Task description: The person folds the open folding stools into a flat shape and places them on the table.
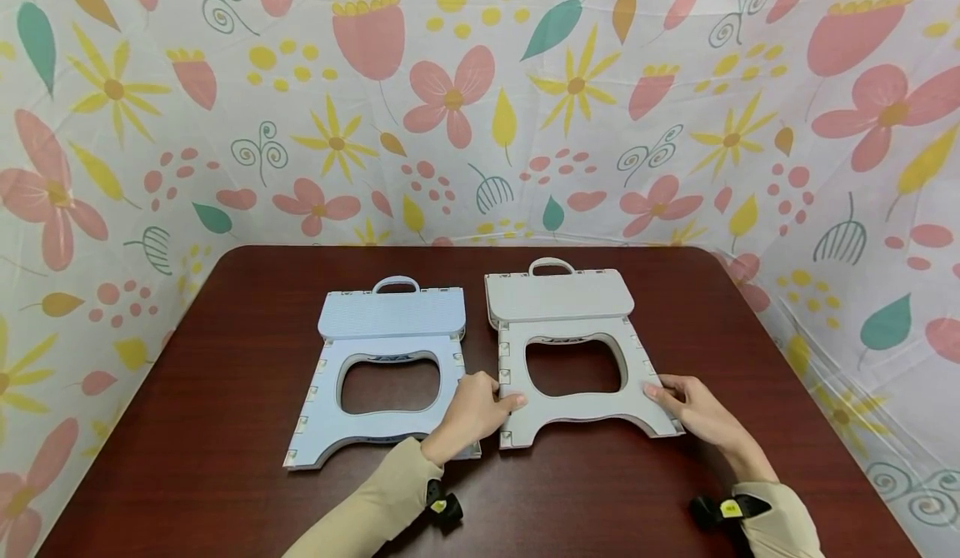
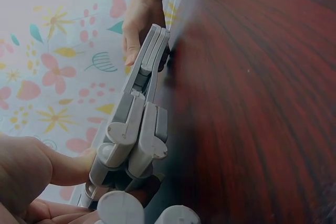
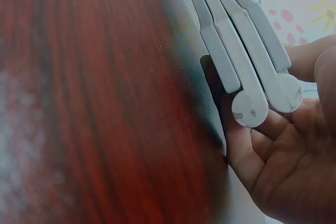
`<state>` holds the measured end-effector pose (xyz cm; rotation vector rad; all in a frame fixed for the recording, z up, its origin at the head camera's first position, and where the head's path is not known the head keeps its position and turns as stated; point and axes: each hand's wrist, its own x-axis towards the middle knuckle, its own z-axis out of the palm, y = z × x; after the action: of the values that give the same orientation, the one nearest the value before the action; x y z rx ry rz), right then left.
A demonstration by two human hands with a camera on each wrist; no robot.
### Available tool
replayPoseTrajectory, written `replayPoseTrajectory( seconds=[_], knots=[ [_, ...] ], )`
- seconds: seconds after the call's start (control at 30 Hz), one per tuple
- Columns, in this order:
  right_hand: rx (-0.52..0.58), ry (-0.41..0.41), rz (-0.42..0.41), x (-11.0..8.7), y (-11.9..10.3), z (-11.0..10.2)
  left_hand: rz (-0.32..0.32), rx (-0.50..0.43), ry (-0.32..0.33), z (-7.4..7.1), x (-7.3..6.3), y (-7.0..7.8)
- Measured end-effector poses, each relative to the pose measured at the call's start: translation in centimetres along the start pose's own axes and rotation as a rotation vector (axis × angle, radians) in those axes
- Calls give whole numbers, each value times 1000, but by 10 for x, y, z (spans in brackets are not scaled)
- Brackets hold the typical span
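Observation:
A folded white step stool (image 1: 562, 296) lies at the middle right of the table, its carry handle pointing to the far side. My left hand (image 1: 474, 412) grips its left edge, thumb on top and fingers underneath. On the opposite edge, my right hand (image 1: 697, 411) holds the stool near its lower right leg, thumb above. The right wrist view shows the fingers (image 3: 244, 153) curled below the stool's layered legs (image 3: 231, 40). In the left wrist view the thumb (image 2: 71, 169) presses beside the hinged joints (image 2: 126, 135). A folded pale blue step stool (image 1: 392, 315) lies to the left, partly behind my left hand.
Both stools lie on a dark red-brown wooden table (image 1: 210, 425) with rounded far corners. A flower-patterned cloth (image 1: 480, 125) hangs behind the table and along its sides. Black wrist devices (image 1: 444, 508) are strapped at both sleeves.

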<state>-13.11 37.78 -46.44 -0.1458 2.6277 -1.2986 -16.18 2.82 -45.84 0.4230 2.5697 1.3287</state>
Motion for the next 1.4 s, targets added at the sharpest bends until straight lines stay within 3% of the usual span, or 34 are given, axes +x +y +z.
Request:
replayPoseTrajectory(
  seconds=[0.97, 1.4],
  knots=[
    [-27, -24, 64, 0, -2, 0, -24, -1, -13, 1, 0, -1],
    [-22, -27, 37, 1, 0, -1, -32, -3, -4, 1, 2, 1]
  ],
)
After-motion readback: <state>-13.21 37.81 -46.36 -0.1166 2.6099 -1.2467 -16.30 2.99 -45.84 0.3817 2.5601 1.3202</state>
